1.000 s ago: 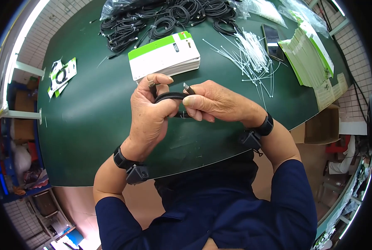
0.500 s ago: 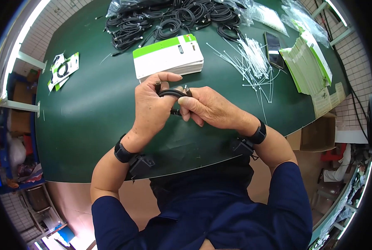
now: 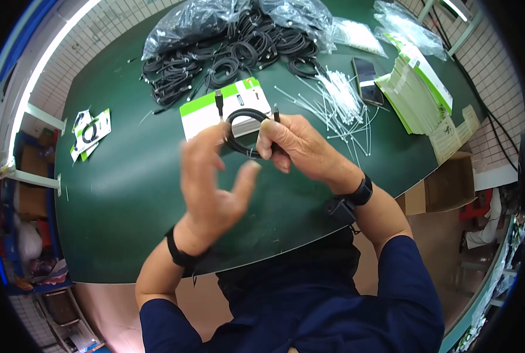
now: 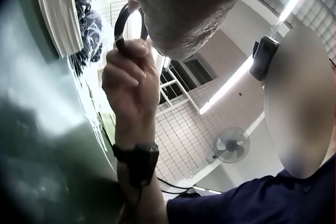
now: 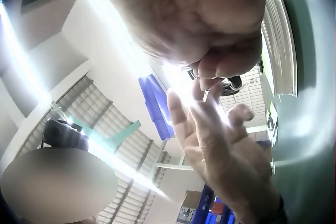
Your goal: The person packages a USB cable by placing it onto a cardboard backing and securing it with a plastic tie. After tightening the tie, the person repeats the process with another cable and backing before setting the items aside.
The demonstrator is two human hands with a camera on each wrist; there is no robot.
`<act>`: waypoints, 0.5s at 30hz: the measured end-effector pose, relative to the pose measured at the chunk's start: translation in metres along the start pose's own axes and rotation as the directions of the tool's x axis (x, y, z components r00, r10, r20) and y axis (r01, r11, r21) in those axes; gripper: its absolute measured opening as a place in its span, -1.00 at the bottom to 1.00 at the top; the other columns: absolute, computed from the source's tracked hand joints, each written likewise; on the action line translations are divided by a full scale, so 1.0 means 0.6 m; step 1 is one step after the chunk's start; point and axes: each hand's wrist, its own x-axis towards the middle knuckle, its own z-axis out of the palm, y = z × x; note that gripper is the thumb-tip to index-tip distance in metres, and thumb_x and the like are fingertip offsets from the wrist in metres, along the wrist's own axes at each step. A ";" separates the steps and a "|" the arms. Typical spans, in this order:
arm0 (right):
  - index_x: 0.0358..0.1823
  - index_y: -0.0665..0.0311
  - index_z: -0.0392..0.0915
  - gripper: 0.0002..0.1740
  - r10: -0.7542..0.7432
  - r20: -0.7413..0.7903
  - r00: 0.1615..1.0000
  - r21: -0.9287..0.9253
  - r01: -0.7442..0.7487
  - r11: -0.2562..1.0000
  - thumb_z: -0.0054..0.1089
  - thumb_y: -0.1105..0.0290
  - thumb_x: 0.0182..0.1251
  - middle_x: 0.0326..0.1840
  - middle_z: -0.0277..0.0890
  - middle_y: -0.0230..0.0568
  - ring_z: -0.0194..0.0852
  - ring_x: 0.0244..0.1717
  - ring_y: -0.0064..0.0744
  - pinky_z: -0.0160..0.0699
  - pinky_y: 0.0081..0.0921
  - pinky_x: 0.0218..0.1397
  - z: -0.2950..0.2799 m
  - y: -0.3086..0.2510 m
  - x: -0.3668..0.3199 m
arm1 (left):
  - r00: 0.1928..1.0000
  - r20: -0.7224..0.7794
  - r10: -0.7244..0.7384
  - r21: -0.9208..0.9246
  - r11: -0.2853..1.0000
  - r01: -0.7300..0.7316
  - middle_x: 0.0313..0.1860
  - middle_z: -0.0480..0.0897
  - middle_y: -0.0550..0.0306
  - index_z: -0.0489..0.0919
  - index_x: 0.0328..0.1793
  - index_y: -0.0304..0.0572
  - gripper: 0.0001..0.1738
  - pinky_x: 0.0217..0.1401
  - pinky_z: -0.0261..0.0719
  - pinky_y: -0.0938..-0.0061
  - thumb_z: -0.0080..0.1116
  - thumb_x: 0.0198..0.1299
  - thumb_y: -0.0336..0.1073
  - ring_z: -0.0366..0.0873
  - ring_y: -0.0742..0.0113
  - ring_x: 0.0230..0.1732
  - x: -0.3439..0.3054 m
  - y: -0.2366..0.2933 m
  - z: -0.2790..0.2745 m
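A coiled black cable [image 3: 234, 141] is pinched at its right side between the thumb and fingers of my right hand [image 3: 301, 146]. One plug [image 3: 219, 101] sticks up at the coil's left, and another stands beside my right fingers. My left hand [image 3: 206, 182], blurred, has its fingers spread at the coil's lower left; whether a fingertip touches the cable cannot be told. In the left wrist view my right hand [image 4: 131, 77] grips the coil [image 4: 122, 24]. The right wrist view shows my left hand [image 5: 226, 155] with fingers apart.
A stack of white-and-green cards [image 3: 201, 120] lies behind the coil. Farther back are bundled black cables [image 3: 174, 73] and plastic bags [image 3: 192, 26]. White zip ties [image 3: 342, 97], a phone [image 3: 366, 79] and green-edged cards [image 3: 412, 94] are at right; two small packs [image 3: 92, 134] at left.
My left hand has loosened from the coil and spread its fingers, moving down and left. The coil now shows as a rounder ring, still pinched by my right hand.
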 end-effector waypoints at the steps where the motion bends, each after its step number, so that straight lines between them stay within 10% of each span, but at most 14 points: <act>1: -0.24 0.29 0.57 -0.47 -0.022 0.008 1.000 0.038 0.021 0.999 -0.10 0.02 0.81 -0.33 0.59 -0.35 0.39 -0.57 -0.68 0.36 -0.65 -0.52 0.005 0.000 -0.002 | 0.988 0.149 -0.026 -0.052 0.998 0.034 0.30 0.50 -0.14 0.17 0.70 -0.38 0.08 -0.11 0.67 0.34 0.55 0.08 -0.47 0.62 0.09 0.04 -0.006 0.019 0.009; 8: -0.08 0.34 0.60 -0.60 0.043 0.101 0.994 0.285 -0.070 0.956 0.02 0.12 0.78 -0.25 0.62 -0.34 0.44 -0.51 -0.68 0.40 -0.68 -0.48 0.020 0.019 0.001 | 0.932 0.324 -0.161 -0.132 0.968 0.213 0.19 0.59 -0.19 0.21 0.70 -0.34 0.15 -0.13 0.71 0.23 0.66 0.01 -0.37 0.67 0.01 -0.07 -0.019 0.027 0.052; 11: 0.15 0.40 0.57 -0.73 -0.192 -0.018 0.981 -0.070 0.190 0.979 0.21 0.33 0.66 -0.25 0.63 -0.34 0.48 -0.45 -0.71 0.41 -0.70 -0.45 0.019 0.023 0.009 | 0.913 0.365 -0.183 -0.093 0.968 0.232 0.15 0.63 -0.15 0.24 0.70 -0.31 0.14 -0.17 0.71 0.22 0.67 0.00 -0.38 0.69 0.01 -0.13 -0.019 0.023 0.044; 15: 0.33 0.44 0.47 -0.57 -0.198 -0.157 0.967 -0.191 0.167 0.967 0.29 0.49 0.50 -0.24 0.65 -0.33 0.50 -0.41 -0.74 0.44 -0.70 -0.43 0.011 -0.003 -0.005 | 0.957 0.281 0.072 -0.052 0.997 -0.059 0.02 0.68 -0.05 0.35 0.65 -0.26 0.03 -0.23 0.71 0.29 0.63 0.02 -0.44 0.70 0.03 -0.22 -0.014 0.005 0.049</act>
